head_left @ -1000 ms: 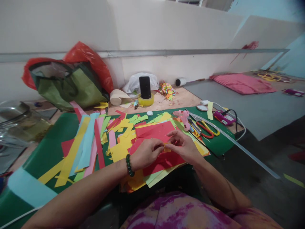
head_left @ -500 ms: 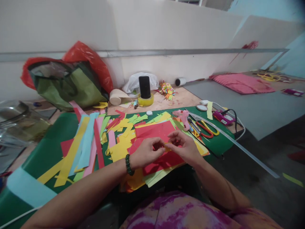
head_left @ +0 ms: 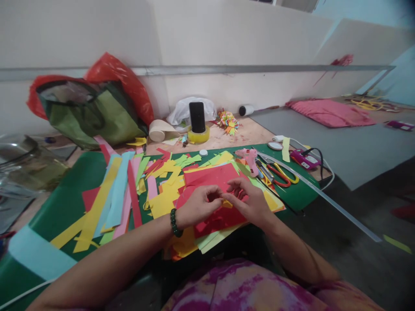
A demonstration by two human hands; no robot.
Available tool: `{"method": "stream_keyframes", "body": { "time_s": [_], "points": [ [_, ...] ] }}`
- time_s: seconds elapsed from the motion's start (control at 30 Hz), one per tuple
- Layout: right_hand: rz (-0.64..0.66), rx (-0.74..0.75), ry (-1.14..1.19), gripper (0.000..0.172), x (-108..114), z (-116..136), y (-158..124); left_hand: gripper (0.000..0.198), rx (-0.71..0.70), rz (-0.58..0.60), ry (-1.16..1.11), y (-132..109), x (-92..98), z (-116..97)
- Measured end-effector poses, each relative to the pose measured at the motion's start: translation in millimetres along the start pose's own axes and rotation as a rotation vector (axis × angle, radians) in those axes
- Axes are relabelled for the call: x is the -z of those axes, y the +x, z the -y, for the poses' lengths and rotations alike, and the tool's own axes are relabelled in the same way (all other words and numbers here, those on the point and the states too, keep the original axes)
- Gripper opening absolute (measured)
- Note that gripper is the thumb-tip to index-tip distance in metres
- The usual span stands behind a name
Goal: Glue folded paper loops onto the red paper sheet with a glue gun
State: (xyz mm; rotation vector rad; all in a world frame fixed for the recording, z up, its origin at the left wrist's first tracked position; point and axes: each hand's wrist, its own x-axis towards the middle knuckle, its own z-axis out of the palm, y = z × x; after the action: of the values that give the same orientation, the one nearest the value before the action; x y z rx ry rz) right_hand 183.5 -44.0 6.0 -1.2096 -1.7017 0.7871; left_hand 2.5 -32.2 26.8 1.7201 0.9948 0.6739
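While the left hand (head_left: 200, 204) and right hand (head_left: 252, 202) pinch the yellow paper piece (head_left: 228, 204), grip its edges lightly, as it is probably light and easily creased.

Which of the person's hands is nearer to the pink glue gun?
The right hand: it is just on the wearer's side of the pink glue gun. The left hand is farther off, toward the left, above the red paper.

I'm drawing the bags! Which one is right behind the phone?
The white plastic bag. It's the pale one just behind the phone; the green bag and red bag are farther left.
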Motion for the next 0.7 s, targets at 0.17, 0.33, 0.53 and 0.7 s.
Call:
{"method": "stream_keyframes", "body": {
  "time_s": [0.17, 0.33, 0.53, 0.7],
  "points": [
    [-0.121, 0.002, 0.117, 0.036, 10, -2, 3, 0.009, 0.046, -0.016, -0.079, 2, 1.0, 2],
    [0.064, -0.16, 0.235, 0.034, 7, 6, 3, 0.01, 0.054, 0.004, -0.101, 3, 1.4, 1],
    [0.078, -0.186, 0.295, 0.031, -1, 8, 3, 0.013, 0.03, -0.011, -0.04, 1, 0.9, 0],
    [0.02, -0.091, 0.251, 0.03, -3, 9, 0, 0.02, -0.02, -0.048, -0.02, 0, 1.8, 2]
  ]
}}
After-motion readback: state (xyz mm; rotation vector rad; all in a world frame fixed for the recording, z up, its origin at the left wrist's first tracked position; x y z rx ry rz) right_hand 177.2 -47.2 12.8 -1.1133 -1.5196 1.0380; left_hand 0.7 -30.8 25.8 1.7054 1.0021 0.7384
